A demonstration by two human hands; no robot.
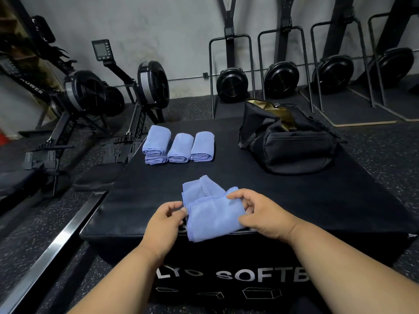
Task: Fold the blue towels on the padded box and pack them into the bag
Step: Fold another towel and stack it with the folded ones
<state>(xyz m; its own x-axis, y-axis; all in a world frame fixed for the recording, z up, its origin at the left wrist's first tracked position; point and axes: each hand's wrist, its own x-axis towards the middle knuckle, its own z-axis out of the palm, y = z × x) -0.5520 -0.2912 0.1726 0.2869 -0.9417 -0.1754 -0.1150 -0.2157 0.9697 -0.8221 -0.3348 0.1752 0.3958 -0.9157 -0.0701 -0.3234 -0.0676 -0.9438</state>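
A blue towel [212,211] lies partly folded at the near edge of the black padded box [294,200], its lower end hanging over the front. My left hand [164,223] pinches its left edge. My right hand [260,214] grips its right edge, thumb on top. Several folded blue towels [179,147] sit in a row at the far left of the box, the leftmost resting on another. A black bag [290,143] with a gold lining stands open at the far right of the box.
Rowing machines [90,98] stand on the floor to the left, close to the box. More machines [281,80] stand upright against the back wall. A metal rail [52,250] runs along the floor at the left.
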